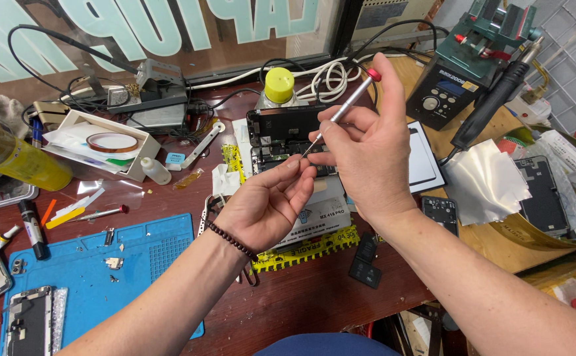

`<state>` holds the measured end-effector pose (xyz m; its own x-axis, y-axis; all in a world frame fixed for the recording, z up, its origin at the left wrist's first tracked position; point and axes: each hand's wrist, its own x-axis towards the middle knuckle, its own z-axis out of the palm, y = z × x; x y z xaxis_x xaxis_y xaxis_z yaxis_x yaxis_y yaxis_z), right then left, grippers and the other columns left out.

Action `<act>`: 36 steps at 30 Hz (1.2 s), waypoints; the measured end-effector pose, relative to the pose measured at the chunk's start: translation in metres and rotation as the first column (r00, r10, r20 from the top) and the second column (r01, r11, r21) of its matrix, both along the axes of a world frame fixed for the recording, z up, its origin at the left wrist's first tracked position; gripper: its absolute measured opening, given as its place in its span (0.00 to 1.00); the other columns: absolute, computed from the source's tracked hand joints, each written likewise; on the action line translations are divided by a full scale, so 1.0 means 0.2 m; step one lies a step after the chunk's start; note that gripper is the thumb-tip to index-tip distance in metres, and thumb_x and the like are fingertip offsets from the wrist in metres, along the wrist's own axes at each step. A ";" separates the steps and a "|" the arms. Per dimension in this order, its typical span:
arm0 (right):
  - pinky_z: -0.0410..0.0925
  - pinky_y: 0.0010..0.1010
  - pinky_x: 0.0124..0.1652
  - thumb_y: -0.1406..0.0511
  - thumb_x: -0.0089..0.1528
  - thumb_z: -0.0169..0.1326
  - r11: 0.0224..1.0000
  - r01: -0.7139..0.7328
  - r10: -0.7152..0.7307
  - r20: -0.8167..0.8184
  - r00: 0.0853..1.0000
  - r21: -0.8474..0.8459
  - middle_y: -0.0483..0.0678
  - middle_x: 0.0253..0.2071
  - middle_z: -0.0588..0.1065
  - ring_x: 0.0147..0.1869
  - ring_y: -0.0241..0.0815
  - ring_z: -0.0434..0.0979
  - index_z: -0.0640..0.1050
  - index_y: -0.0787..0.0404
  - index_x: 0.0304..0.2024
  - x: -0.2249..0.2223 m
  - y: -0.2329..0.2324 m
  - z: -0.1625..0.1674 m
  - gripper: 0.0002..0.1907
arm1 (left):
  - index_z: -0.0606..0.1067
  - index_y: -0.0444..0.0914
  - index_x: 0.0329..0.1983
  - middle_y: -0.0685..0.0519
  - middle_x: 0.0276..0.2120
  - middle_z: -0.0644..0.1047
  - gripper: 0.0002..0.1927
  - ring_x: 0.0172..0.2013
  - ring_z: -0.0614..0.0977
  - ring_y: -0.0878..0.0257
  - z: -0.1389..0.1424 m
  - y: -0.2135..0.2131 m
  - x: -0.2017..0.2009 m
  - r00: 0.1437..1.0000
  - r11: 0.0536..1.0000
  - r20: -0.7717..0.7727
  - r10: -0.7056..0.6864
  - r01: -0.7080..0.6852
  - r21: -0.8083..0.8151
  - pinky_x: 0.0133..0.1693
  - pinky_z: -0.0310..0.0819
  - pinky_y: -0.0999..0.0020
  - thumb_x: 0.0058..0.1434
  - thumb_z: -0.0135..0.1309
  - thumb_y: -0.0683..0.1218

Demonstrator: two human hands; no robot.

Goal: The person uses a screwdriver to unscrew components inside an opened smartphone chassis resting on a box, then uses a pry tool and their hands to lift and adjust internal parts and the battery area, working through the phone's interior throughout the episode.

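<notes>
Head camera looks down on a cluttered repair bench, and at twelve o'clock a window sign [169, 23] with big pale teal letters runs off the top edge, cut off. At nine o'clock a yellow cylindrical can [11, 158] lies on its side, its label too blurred to make out, and beside it a white open box [96, 145] holds a ring of amber tape [112, 142]. Dead centre now: the right hand [367, 155] pinches a slim silver screwdriver [342, 109] with a red cap between thumb and fingers, index tip resting on the cap, the blade slanting down toward seven o'clock. The left hand [268, 201], palm up with fingers curled in, meets that tip; whatever small part sits at its fingertips is too tiny to tell. A dark beaded bracelet [232, 240] wraps the left wrist. Just behind the hands an opened phone [281, 135] lies with its dark insides showing, partly hidden by the fingers, a yellow-capped bottle [278, 89] at its far side. Under the left hand a white labelled card [317, 221] sits on a yellow toothed strip [301, 254]. At eight o'clock a blue rubbery mat [103, 270] carries small metal bits. At two o'clock a black soldering station [446, 92] stands on the wooden top, and at three o'clock a crinkled silver foil sheet [482, 181] lies by another stripped phone [544, 194].
</notes>
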<state>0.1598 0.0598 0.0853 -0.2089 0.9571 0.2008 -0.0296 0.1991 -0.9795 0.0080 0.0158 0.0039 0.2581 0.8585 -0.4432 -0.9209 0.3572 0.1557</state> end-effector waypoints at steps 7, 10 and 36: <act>0.82 0.26 0.38 0.77 0.65 0.52 1.000 -0.011 0.011 -0.002 1.000 0.006 0.50 0.45 0.79 0.45 0.36 0.84 0.45 0.53 0.77 -0.01 -0.01 0.01 0.45 | 0.75 0.29 0.46 0.46 0.41 0.80 0.08 0.42 0.85 0.61 0.00 0.00 -0.01 0.999 1.000 0.035 -0.015 0.015 0.004 0.47 0.84 0.70 0.67 0.54 0.40; 0.82 0.26 0.38 0.77 0.65 0.52 1.000 -0.009 0.010 -0.012 1.000 0.004 0.50 0.45 0.78 0.45 0.36 0.84 0.45 0.53 0.77 -0.01 -0.01 0.00 0.45 | 0.75 0.29 0.46 0.46 0.41 0.80 0.08 0.42 0.85 0.61 0.00 0.00 -0.01 0.999 1.000 0.034 -0.020 0.020 0.014 0.47 0.84 0.70 0.67 0.54 0.40; 0.82 0.27 0.37 0.76 0.65 0.52 1.000 -0.012 0.011 -0.008 1.000 -0.017 0.51 0.44 0.78 0.43 0.38 0.84 0.47 0.53 0.76 -0.03 -0.03 0.01 0.43 | 0.75 0.28 0.45 0.46 0.40 0.80 0.07 0.42 0.85 0.60 -0.01 0.00 -0.03 0.999 0.999 0.034 -0.025 0.026 -0.020 0.47 0.84 0.71 0.67 0.54 0.39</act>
